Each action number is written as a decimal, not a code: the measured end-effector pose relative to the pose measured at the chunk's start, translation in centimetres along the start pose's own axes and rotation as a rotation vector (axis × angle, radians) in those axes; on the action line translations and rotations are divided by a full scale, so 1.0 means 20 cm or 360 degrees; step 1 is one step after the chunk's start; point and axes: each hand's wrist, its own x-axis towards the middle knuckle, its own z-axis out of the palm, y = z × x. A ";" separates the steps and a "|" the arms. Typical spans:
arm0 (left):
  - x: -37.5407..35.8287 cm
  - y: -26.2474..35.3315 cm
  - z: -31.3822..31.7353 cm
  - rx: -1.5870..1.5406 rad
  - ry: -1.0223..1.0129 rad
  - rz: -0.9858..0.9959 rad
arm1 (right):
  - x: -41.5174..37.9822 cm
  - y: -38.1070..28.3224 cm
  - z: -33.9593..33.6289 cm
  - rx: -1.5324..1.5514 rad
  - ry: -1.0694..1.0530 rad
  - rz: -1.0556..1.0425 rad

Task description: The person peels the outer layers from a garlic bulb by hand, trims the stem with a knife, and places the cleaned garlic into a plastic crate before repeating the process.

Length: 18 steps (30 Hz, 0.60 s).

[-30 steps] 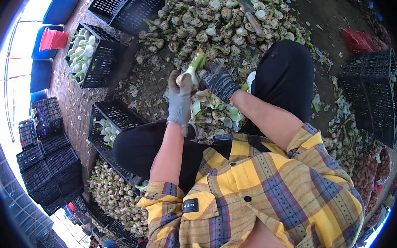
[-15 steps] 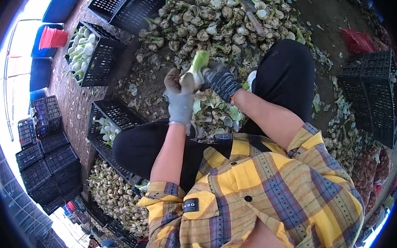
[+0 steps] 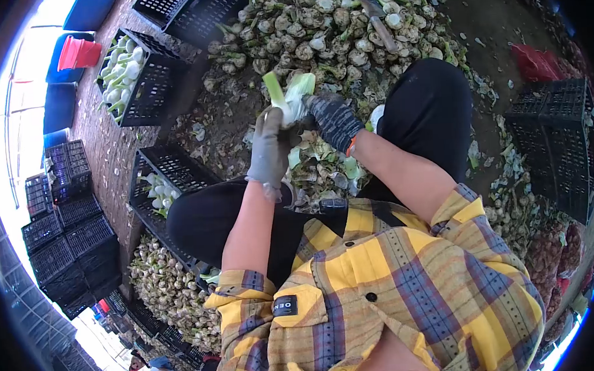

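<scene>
A white bulb (image 3: 287, 109) with a green stalk, like fresh garlic or onion, is between my hands above the ground. My left hand (image 3: 267, 147), in a light grey glove, is closed around its lower part. My right hand (image 3: 335, 121), in a dark striped glove, is closed at the bulb's right side on a pale outer layer (image 3: 301, 89), which stands apart from the stalk. My fingertips are partly hidden. Peeled skins (image 3: 319, 164) litter the ground below. Beyond my hands lies a heap of unpeeled bulbs (image 3: 304, 36).
A knife-like tool (image 3: 382, 32) lies on the heap. Black crates of cleaned white bulbs stand at left, one upper (image 3: 148, 92) and one beside my knee (image 3: 183, 167). More bulbs (image 3: 172, 290) lie lower left. A black crate (image 3: 554, 148) stands at right.
The bulb's outer layer has separated from the stalk, so two green ends now stand apart. My left hand has turned and its fingers have closed further; my right hand has barely moved.
</scene>
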 end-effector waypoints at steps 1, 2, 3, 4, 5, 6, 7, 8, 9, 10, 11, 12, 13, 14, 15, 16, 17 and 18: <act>0.01 0.00 -0.01 -0.0118 -0.0048 -0.0092 | -0.01 -0.04 -0.05 0.0094 0.0000 0.0042; 0.01 0.01 -0.03 -0.0234 -0.0093 -0.0185 | 0.00 -0.02 -0.02 0.0219 0.0035 0.0056; 0.01 0.01 -0.03 -0.0348 -0.0137 -0.0278 | 0.01 0.02 0.03 0.0346 0.0069 0.0071; 0.00 0.02 -0.02 -0.0450 -0.0136 -0.0295 | 0.02 0.04 0.06 0.0473 0.0104 0.0088; -0.01 0.02 0.01 -0.0252 -0.0042 -0.0165 | 0.02 0.06 0.08 0.0560 0.0128 0.0167; -0.03 0.03 0.06 -0.0055 0.0049 -0.0035 | 0.02 0.05 0.08 0.0649 0.0156 0.0245; -0.04 0.03 0.09 0.0139 0.0141 0.0095 | 0.01 -0.04 0.03 0.0697 0.0166 0.0385; -0.03 0.02 0.07 0.0078 0.0120 0.0114 | 0.01 -0.10 -0.01 0.0744 0.0173 0.0520; -0.02 0.01 0.05 -0.0078 0.0065 0.0048 | 0.01 -0.06 0.02 0.0872 0.0153 0.0443; 0.00 0.02 0.02 -0.0232 0.0012 -0.0021 | 0.01 0.00 0.06 0.1003 0.0133 0.0368; 0.02 0.02 0.00 -0.0387 -0.0045 -0.0087 | 0.02 0.06 0.10 0.1013 0.0143 0.0268; 0.02 0.03 0.00 -0.0647 -0.0067 -0.0181 | 0.03 0.08 0.11 0.1025 0.0152 0.0169; 0.02 0.03 0.00 -0.0645 -0.0099 -0.0192 | 0.03 0.09 0.11 0.0920 0.0193 0.0054; 0.02 0.04 0.00 -0.0643 -0.0132 -0.0203 | 0.03 0.11 0.11 0.0912 0.0169 0.0091; 0.01 0.04 0.00 -0.0642 -0.0165 -0.0213 | 0.03 0.09 0.09 0.0903 0.0144 0.0127; 0.02 0.03 0.00 -0.0476 -0.0122 -0.0193 | 0.03 0.02 0.00 0.0991 0.0050 0.0315; 0.03 0.02 0.00 -0.0311 -0.0077 -0.0172 | 0.02 -0.03 -0.05 0.1077 -0.0047 0.0503; 0.03 0.01 0.00 -0.0148 -0.0030 -0.0151 | 0.02 -0.04 -0.02 0.1046 0.0091 0.0450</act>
